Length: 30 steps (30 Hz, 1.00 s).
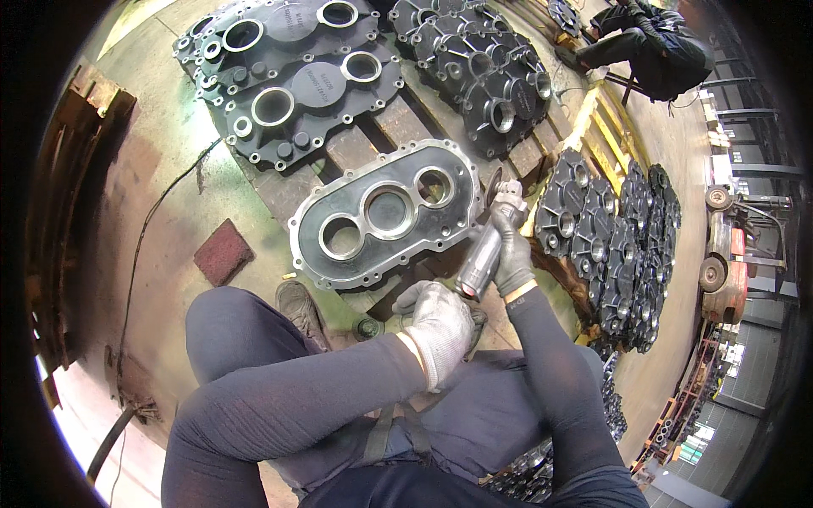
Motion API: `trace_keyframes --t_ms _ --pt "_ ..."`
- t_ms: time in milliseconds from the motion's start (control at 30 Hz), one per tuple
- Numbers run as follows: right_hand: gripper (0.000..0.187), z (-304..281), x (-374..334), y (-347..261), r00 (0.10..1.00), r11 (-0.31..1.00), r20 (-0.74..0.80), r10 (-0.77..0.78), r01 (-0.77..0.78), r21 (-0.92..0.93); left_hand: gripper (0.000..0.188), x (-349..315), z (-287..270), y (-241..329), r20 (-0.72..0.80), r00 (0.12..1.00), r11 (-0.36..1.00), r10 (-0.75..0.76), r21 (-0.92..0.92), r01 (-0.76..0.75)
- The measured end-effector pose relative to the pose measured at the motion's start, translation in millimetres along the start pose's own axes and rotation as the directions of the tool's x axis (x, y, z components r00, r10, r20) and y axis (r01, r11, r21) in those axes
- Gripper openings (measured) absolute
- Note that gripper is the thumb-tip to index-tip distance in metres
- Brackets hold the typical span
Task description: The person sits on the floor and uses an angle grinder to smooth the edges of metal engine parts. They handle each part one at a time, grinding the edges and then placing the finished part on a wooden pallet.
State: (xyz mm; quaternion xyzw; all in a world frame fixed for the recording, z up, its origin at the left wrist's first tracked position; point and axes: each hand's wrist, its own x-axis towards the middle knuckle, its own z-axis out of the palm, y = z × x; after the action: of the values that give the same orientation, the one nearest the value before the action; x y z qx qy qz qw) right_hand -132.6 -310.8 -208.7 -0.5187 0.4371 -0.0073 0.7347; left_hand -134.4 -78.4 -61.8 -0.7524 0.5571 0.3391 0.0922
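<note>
My right hand [513, 258], in a grey work glove, is wrapped around an angle grinder [480, 264]. The tool's head and dark disc sit at the right end of a metal housing cover [385, 212]; whether the disc touches it, I cannot tell. This cover has a bright machined rim, a dark inner face and three round bores, and it lies flat before me. My left hand [439, 328], in a pale glove, is closed close by the grinder's rear end. What its fingers hold, if anything, is hidden.
Stacked black covers [313, 93] rest on wooden slats beyond, with more [500, 76] to their right. Further black covers [610, 237] stand beside a yellow frame [605, 127]. A reddish-brown pad [223, 253] and a cable [152, 207] lie on the left floor. Another person [648, 51] sits far right.
</note>
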Motion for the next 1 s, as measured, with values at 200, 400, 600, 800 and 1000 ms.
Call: trace_keyframes --t_ms 200,400,600,800,1000 --pt "0.057 -3 -34 -20 1.0 0.976 0.014 0.022 -0.019 -0.217 0.034 8 8 3 0.033 0.998 0.993 0.054 -0.107 -0.05" --pt "0.056 -8 -49 -29 0.996 0.947 0.041 0.074 -0.058 -0.315 0.027 8 4 5 0.024 0.994 0.992 0.102 -0.079 -0.1" --pt "0.051 0 -37 -51 0.986 0.937 0.129 0.107 -0.057 -0.345 0.028 3 9 13 -0.056 0.995 0.997 0.078 -0.001 -0.078" --pt "0.056 3 -7 -61 0.981 0.962 0.117 0.156 -0.124 -0.244 0.031 3 -1 5 0.029 0.989 0.988 0.147 -0.041 -0.146" --pt "0.062 16 1 -73 0.983 0.931 0.149 0.11 -0.049 -0.362 0.026 -5 7 7 -0.085 0.987 0.99 0.138 -0.024 -0.141"
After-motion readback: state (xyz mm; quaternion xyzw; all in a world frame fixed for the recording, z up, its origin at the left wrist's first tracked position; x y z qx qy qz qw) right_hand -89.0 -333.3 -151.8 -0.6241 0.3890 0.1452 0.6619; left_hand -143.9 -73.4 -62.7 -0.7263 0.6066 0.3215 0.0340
